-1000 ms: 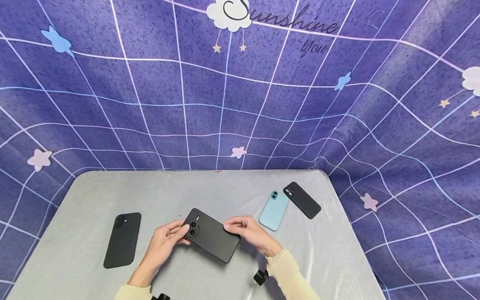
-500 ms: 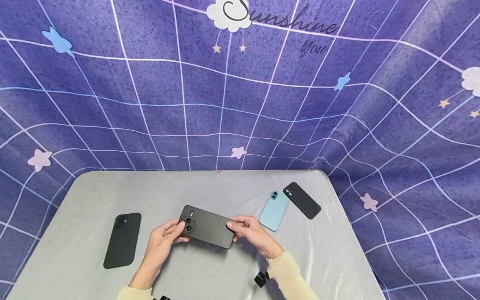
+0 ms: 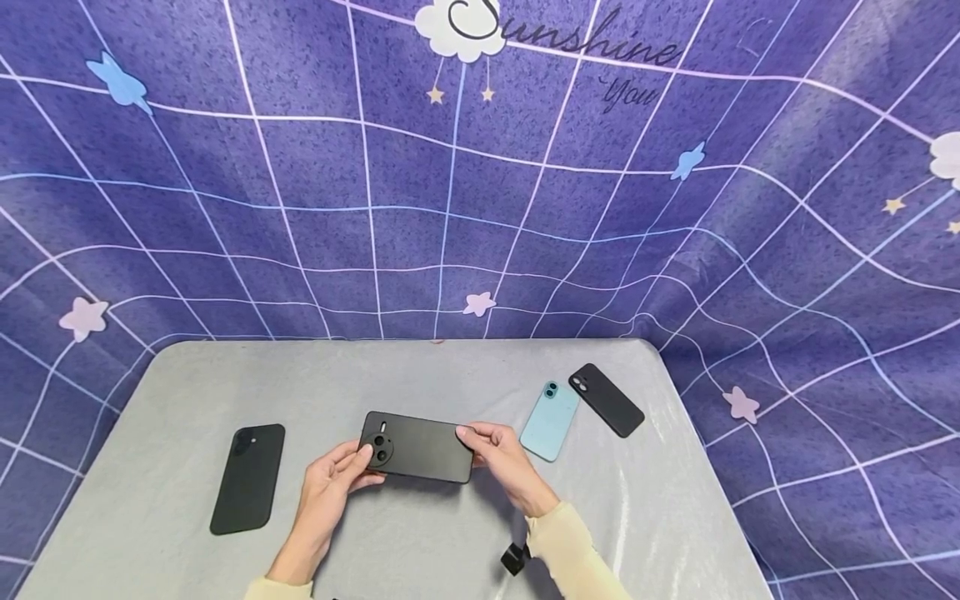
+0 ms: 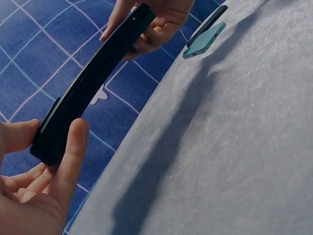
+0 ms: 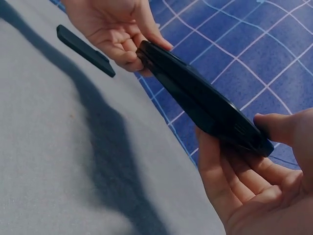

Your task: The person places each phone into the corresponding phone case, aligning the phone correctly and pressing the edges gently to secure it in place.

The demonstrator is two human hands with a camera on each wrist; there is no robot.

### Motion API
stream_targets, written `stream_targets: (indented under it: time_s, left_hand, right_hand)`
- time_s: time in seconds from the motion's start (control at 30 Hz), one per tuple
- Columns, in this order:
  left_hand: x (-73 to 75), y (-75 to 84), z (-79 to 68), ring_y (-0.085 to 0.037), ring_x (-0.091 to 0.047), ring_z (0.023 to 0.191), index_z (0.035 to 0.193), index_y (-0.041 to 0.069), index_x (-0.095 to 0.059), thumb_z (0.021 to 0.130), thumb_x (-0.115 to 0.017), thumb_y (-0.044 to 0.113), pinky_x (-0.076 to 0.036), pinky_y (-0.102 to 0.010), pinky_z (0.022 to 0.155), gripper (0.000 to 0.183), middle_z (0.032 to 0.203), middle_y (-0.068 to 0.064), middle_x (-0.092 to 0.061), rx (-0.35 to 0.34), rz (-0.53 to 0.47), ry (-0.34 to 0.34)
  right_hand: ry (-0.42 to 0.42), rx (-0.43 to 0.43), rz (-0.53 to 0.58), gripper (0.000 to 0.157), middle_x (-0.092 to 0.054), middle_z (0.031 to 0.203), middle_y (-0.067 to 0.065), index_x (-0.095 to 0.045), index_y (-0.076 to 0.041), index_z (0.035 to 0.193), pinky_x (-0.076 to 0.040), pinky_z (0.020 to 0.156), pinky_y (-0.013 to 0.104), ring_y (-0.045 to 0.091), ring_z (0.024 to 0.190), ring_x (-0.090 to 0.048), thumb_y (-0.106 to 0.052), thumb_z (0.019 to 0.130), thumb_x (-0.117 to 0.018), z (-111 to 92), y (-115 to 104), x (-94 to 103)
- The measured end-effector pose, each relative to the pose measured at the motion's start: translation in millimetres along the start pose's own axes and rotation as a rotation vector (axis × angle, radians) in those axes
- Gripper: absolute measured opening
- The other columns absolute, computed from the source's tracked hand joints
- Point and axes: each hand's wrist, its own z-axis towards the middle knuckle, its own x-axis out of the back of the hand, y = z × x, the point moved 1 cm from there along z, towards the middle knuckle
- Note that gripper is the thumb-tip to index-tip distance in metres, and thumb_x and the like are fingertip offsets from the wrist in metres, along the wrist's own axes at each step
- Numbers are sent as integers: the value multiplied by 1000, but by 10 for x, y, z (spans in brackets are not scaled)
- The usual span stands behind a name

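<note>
A black phone (image 3: 427,450) with a round camera ring is held level above the table by both hands, its back facing up. At its camera end, my left hand (image 3: 330,483) pinches it, thumb on top and fingers below. My right hand (image 3: 510,467) grips the opposite end, thumb on the back near the upper corner. Seen edge-on in the left wrist view, the phone (image 4: 93,83) has a thick, layered edge, as if a case lies against it; how fully the two sit together I cannot tell. Its screen side is hidden in the head view.
Left on the grey cloth-covered table (image 3: 375,375) lies another black phone (image 3: 247,479). A light blue phone (image 3: 550,421) rests back right, with a black phone case (image 3: 606,400) beside it. A purple curtain (image 3: 450,233) with a grid pattern hangs behind the table.
The held phone has turned from a steep tilt to nearly level, its right end rising. The right thumb has moved up toward the upper corner. The things on the table have stayed put.
</note>
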Motion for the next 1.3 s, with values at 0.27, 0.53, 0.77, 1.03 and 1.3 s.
stream_targets:
  time_s: [0.27,0.53,0.77,1.03,1.3]
  left_hand:
    - [-18,-27,-38,-28,-81,84,144,-19,-46,109,-66,17,-65,-31,85,54,122,-26,-73,16,-22,-11]
    - [-15,-32,-43,-38,-80,91,144,-18,-48,108,-67,15,-66,-34,84,53,128,-34,-68,17,-9,-48]
    - [-6,-46,-47,-37,-80,89,135,-16,-55,108,-66,13,-67,-40,82,41,119,-29,-73,-8,-11,-88]
    - [23,-41,-21,-32,-80,89,128,-17,-60,109,-66,13,-67,-38,82,36,115,-27,-75,-37,54,-148]
    - [93,11,72,-22,-79,88,127,-12,-67,111,-62,24,-66,-32,82,40,108,-20,-78,-20,187,-179]
  right_hand:
    - [37,5,-3,29,-81,92,-1,-74,6,117,-58,77,24,8,78,-74,-21,107,-69,17,2,13]
    - [32,-8,-6,30,-78,90,-5,-74,5,118,-58,78,25,7,77,-73,-23,108,-67,43,13,72]
    - [21,-9,7,26,-78,89,-6,-76,1,116,-57,78,26,7,77,-73,-22,108,-67,50,14,83]
    - [9,-26,24,21,-77,90,-5,-77,-4,109,-56,82,28,9,79,-72,-23,107,-68,51,25,112]
    - [-9,-24,35,18,-77,90,-6,-77,-7,107,-57,82,28,8,78,-73,-22,107,-68,22,61,151]
